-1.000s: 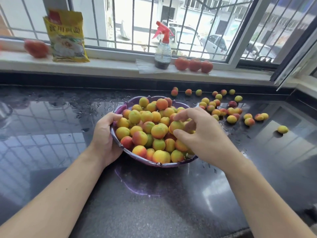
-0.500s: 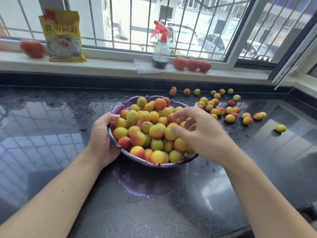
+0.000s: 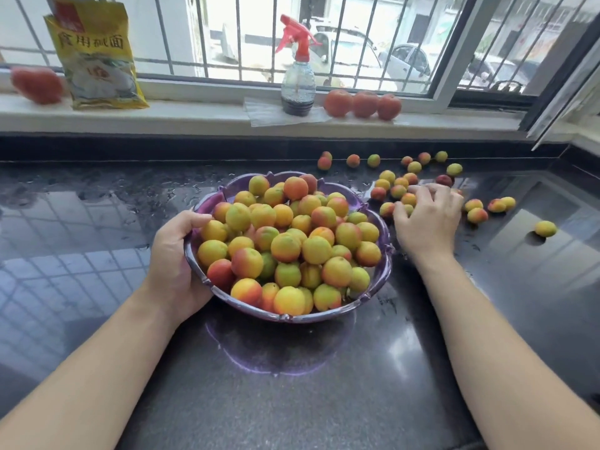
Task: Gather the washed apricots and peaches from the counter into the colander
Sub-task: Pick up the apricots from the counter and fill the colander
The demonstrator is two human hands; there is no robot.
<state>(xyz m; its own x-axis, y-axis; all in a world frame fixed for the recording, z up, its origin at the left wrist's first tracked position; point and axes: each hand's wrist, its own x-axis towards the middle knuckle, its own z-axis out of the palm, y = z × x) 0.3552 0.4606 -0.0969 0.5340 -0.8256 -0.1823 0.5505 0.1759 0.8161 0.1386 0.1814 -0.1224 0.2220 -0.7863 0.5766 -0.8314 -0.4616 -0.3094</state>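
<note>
- Yellow bag (image 3: pixel 97 56), upper left on sill, reads "食用碱面".
- Purple colander (image 3: pixel 292 315) center frame, heaped w/ fruit.
- Left hand (image 3: pixel 177 261) grips its left rim.
- Right hand (image 3: pixel 427 219), fingers curled over loose fruit (image 3: pixel 397 191) on tabletop (image 3: pixel 324 401), right of colander; actual hold: can't tell.

Glossy polished dark stone counter (image 3: pixel 97 254) beaded with water, shiny translucent purple plastic colander (image 3: pixel 292 318), clear plastic spray bottle (image 3: pixel 298 82)
</note>
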